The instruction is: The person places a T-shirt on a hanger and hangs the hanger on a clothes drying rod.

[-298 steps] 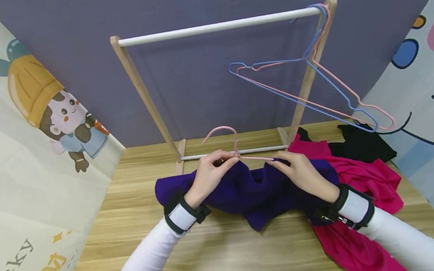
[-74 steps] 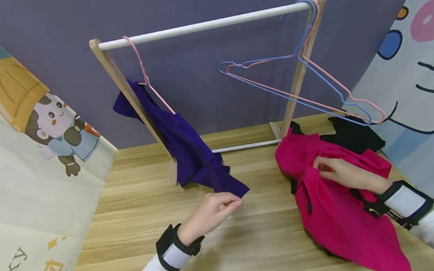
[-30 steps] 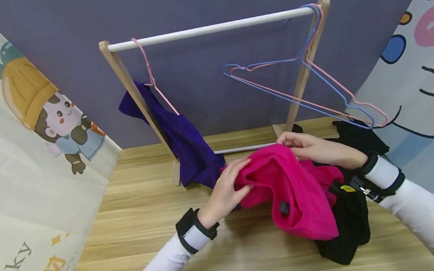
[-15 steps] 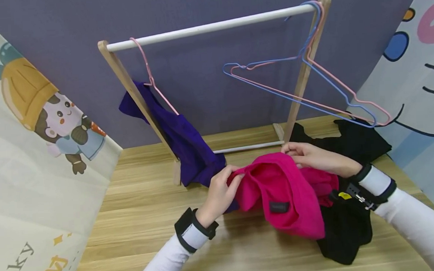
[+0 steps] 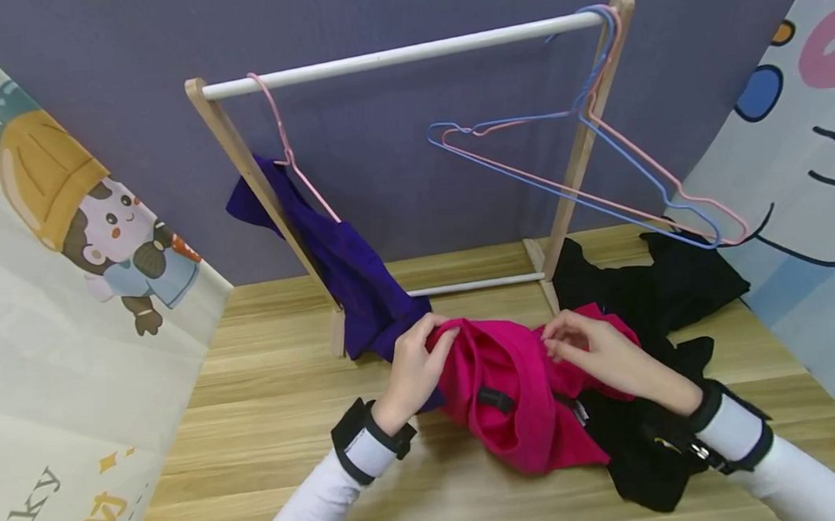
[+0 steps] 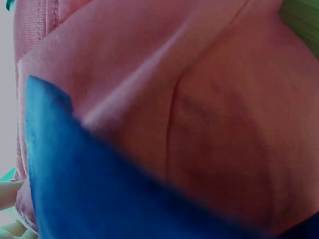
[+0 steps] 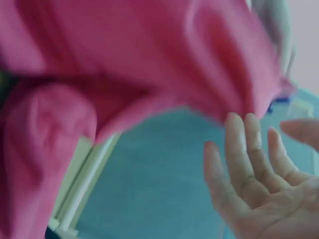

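Note:
My left hand (image 5: 413,364) pinches the edge of a bright pink garment (image 5: 532,427), whose opening faces me and shows a dark label (image 5: 496,399) inside. In the left wrist view the pink cloth (image 6: 224,109) fills most of the picture, with blue-looking cloth (image 6: 89,184) across the front and fingertips at the lower left edge. My right hand (image 5: 603,355) is over the garment's right part, fingers loosely bent. The right wrist view shows that hand (image 7: 264,184) holding nothing, its fingertips right below the pink cloth (image 7: 149,45).
A rack with a white rail (image 5: 407,55) stands behind. A purple garment (image 5: 354,272) hangs at its left on a pink hanger (image 5: 285,137). Bare blue (image 5: 508,168) and pink hangers (image 5: 705,196) hang at the right end. Black garments (image 5: 674,286) lie on the right of the wooden table (image 5: 271,441).
The purple garment, earlier in both hands with its hanger, now hangs on the rail. The pink garment has come from the right to the middle, and my right hand has let go of it.

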The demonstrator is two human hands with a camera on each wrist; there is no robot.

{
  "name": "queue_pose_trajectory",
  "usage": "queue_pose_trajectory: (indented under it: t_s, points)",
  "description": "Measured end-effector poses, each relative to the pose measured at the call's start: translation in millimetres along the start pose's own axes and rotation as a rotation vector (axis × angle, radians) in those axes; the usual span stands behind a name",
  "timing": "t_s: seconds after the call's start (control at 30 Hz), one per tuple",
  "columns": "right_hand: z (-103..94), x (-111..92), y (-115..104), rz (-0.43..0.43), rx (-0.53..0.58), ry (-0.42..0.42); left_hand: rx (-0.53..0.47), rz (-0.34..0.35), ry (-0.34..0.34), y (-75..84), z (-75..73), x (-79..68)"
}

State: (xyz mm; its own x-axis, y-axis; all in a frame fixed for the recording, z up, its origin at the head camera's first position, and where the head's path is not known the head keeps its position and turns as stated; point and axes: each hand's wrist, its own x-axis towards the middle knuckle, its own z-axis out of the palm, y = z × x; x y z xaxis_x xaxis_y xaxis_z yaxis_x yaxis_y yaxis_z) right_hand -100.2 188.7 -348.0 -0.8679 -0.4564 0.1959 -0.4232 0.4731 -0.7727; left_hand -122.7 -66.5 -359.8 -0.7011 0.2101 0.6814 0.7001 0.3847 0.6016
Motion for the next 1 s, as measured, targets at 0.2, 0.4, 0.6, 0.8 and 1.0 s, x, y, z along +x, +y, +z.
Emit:
queue_pose_trajectory:
  t_s: [0.2,0.4,0.6,0.8,1.0]
  points:
    - [33.2,-31,-17,0.132,-0.248,-0.173,-0.015,-0.043,0.01,0.4,0.1,2.3]
    - [64.8,-44,-2,0.089,-0.434,-0.195,-0.043,-0.061,0.018,-0.2,0.9,1.6]
    - [85.5,-35,10,0.146,-0.546,-0.122,-0.049,-0.096,0.026,-0.6,0.6,0.2]
    - [95.6,-19,16,0.185,-0.631,-0.037,-0.031,-0.113,0.046,-1.5,-0.8,-1.3]
    - [81.7,-8,18,0.148,-0.64,0.081,-0.014,-0.126,0.079,-6.6,-6.0,-4.9]
